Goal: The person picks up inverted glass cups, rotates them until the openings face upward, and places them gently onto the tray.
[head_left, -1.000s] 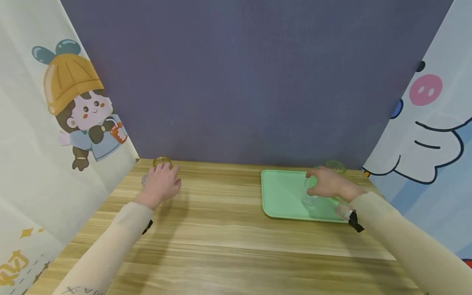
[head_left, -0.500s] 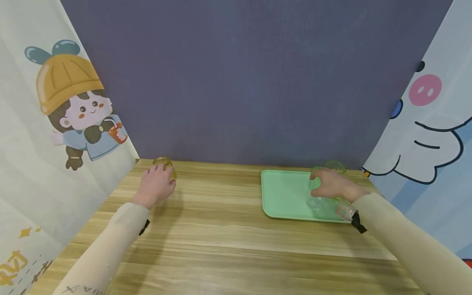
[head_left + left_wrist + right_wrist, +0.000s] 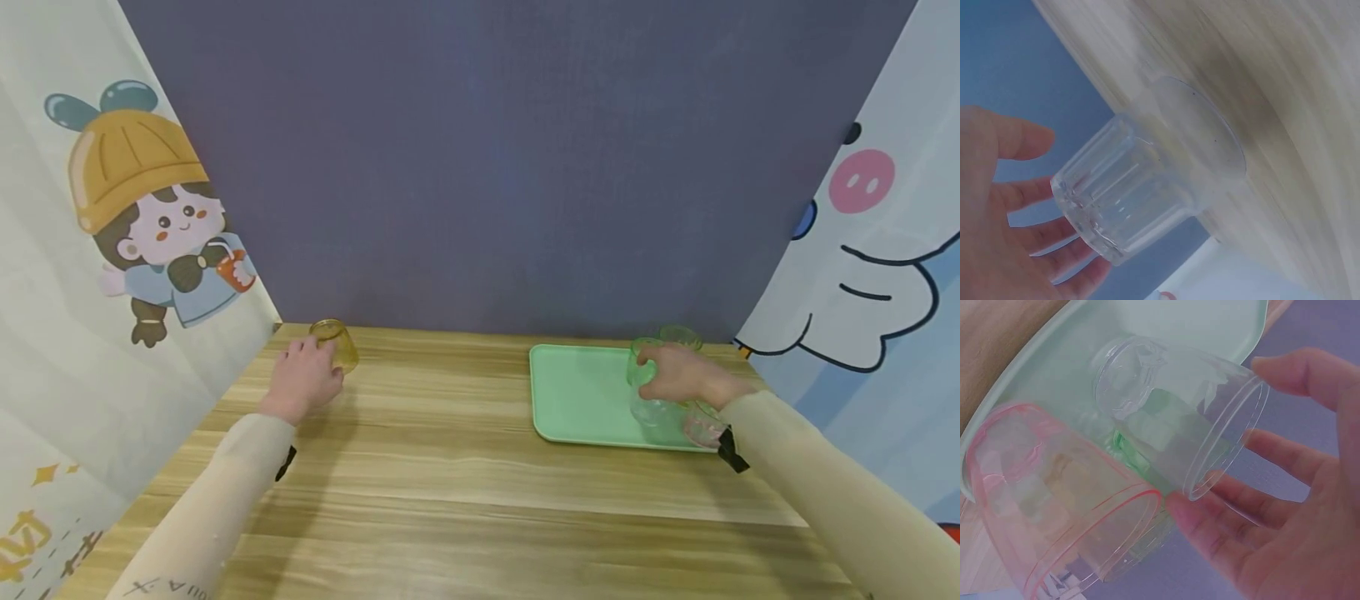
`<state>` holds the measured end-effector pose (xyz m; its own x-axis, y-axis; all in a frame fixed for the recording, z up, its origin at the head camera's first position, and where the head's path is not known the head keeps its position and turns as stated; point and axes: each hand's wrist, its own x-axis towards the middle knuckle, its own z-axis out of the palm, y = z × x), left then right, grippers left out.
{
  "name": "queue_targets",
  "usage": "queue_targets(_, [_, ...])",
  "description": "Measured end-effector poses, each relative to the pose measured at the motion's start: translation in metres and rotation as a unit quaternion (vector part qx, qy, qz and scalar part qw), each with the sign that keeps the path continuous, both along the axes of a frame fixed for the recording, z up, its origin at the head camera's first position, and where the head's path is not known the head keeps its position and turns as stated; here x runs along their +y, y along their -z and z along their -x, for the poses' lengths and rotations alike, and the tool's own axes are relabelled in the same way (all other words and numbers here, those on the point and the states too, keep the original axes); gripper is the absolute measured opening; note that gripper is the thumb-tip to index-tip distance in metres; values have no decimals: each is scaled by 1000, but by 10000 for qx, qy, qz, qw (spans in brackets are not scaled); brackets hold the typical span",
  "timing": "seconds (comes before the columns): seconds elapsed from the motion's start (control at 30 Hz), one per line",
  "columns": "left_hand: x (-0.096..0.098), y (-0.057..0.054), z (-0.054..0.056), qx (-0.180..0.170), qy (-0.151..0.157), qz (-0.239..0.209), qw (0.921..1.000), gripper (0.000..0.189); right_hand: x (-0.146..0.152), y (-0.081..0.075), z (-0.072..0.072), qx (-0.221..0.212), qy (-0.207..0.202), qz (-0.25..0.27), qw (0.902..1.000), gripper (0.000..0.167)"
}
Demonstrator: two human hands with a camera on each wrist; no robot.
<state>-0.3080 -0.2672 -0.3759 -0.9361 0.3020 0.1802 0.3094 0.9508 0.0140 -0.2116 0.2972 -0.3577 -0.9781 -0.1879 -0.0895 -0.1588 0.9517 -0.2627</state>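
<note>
One upturned cup [image 3: 1116,194] stands far left, the left hand [image 3: 303,379] half-spread round it, empty; the right hand [image 3: 675,373] pinches a tumbler [image 3: 1179,406] by its rim — likely avoiding the pink cup [image 3: 1013,481].

Soft shadows, hazy wrist views

Lt-grn tray [image 3: 573,396], clr cup [image 3: 1175,394], pink cup [image 3: 1047,462], amber cup [image 3: 347,350], streaky brn tbl [image 3: 450,492]

The head camera looked forward and down across the worktop [image 3: 450,483]; close up, the wrist cameras faced the left hand [image 3: 997,237] and right hand [image 3: 1304,531], the right view sharing the tray [image 3: 577,392] with the head's.
</note>
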Motion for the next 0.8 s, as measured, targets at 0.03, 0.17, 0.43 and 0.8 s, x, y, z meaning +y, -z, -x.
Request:
queue_targets(0.03, [-1,0,0,19,-13,-14,10000,52,1,0,0,-21,17,-6,10000,62])
queue_targets(0.17, [-4,-1,-1,54,-74,-53,9999,50,3,1,0,-49,33,-43,10000,64])
queue_targets(0.43, [-6,0,-1,35,-178,-66,9998,50,8,2,-1,-90,85,-103,9999,64])
queue_targets(0.8, [-5,1,-1,-5,-211,-72,9998,50,10,1,-2,-48,100,-157,9998,63])
